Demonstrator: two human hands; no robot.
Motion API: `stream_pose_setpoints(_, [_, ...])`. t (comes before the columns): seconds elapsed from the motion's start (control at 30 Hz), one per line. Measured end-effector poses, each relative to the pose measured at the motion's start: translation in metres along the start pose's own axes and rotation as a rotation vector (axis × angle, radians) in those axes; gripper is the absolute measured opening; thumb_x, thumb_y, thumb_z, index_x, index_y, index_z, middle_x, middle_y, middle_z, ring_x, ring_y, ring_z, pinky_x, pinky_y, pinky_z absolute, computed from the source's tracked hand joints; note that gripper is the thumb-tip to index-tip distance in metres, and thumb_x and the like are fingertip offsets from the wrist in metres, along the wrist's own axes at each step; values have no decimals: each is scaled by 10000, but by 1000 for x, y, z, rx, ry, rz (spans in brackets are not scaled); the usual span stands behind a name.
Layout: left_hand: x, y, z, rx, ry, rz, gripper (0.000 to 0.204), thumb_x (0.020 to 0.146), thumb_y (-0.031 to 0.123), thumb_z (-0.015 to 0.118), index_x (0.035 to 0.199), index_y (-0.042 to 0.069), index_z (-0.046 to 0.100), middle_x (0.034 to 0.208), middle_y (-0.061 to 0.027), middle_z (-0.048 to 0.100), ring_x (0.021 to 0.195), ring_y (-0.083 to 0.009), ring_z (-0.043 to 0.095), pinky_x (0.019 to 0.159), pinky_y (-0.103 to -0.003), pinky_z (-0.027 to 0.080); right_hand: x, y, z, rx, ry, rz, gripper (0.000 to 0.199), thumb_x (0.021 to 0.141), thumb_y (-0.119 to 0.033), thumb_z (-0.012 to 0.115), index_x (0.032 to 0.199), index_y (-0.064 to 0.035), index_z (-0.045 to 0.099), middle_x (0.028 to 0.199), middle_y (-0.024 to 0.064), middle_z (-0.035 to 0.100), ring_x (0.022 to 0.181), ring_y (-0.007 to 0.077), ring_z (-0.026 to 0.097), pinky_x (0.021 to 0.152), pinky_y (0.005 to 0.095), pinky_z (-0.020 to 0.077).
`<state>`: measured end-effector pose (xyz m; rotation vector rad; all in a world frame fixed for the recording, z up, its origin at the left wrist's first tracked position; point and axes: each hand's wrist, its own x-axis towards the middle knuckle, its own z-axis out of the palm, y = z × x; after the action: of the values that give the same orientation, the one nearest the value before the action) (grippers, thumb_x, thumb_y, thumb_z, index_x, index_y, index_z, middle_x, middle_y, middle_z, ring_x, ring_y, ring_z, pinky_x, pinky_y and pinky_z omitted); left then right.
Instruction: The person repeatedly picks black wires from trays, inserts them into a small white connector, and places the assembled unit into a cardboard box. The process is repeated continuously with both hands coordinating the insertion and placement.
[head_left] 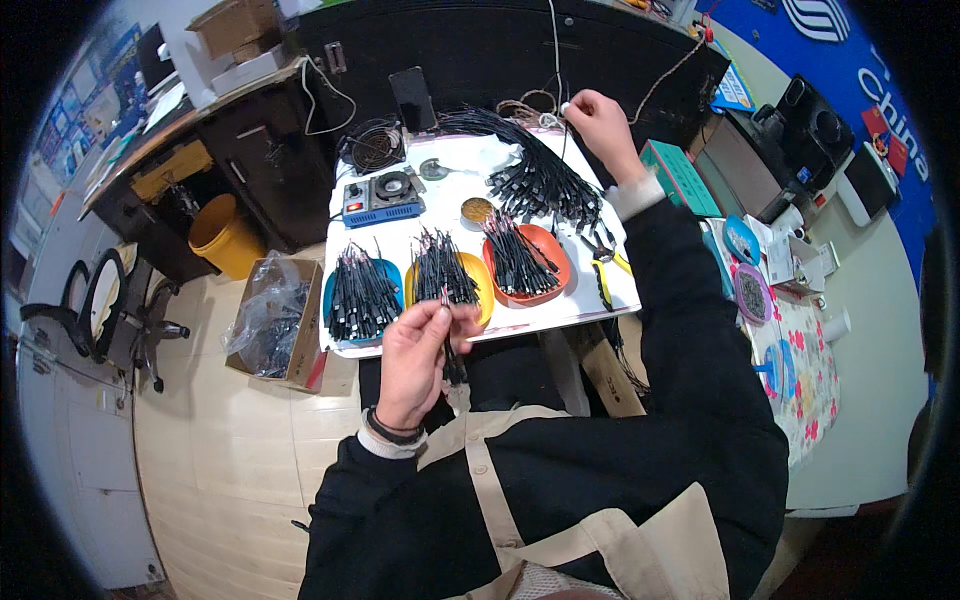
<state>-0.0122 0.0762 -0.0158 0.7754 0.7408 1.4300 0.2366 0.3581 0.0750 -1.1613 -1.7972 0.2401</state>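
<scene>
My left hand (418,360) is closed in a pinch near the table's front edge, in front of the yellow tray (484,290). Between its fingers are short black cables (455,368) with bare reddish wire ends pointing up. Farther off, my right hand (602,128) is raised beside the large pile of black cables (545,178). Its thumb and fingertips close on a small white piece (566,107) on a thin hanging cord (557,50). Bundles of short black cables lie in the blue tray (397,272), the yellow tray and the orange tray (556,262).
A blue device with a round fan (382,197), another black fan (377,148) and a small round tin (477,210) stand on the white table (450,205). Yellow-handled pliers (603,280) lie at its right. A cardboard box (300,372) and yellow bucket (224,238) stand on the floor.
</scene>
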Motion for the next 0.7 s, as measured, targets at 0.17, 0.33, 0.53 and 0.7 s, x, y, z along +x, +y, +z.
stream_pose_setpoints(0.17, [23,30,13,-126,-55,105,235,1008,101,412,1138,-72,504,1319,-192,505,1161,-291,566,923,-394,538,-148,-98,2,169,-69,-113,129,803,-123,630,789,-8,573,667,86,556,579,158,548,536,279,432])
stream_pose_setpoints(0.33, [45,62,5,-148,-33,398,221,1000,130,463,1116,-42,537,1267,-138,536,1101,-253,603,896,-368,547,-278,-149,45,176,-191,-319,129,763,-92,645,806,-15,551,731,107,537,621,258,570,541,347,458])
stream_pose_setpoints(0.53, [-3,49,-22,18,157,420,214,984,150,520,1070,-36,583,992,-83,613,869,-171,629,694,-279,500,-315,-143,53,213,-205,-375,144,723,-69,667,804,-24,558,724,102,532,618,271,573,528,351,460])
stream_pose_setpoints(0.7, [-59,52,-52,-125,132,501,165,977,171,527,983,17,583,985,-49,583,709,-99,499,564,-210,401,-315,-140,43,216,-139,-516,178,674,-55,692,797,-25,567,706,93,526,600,258,564,517,337,464])
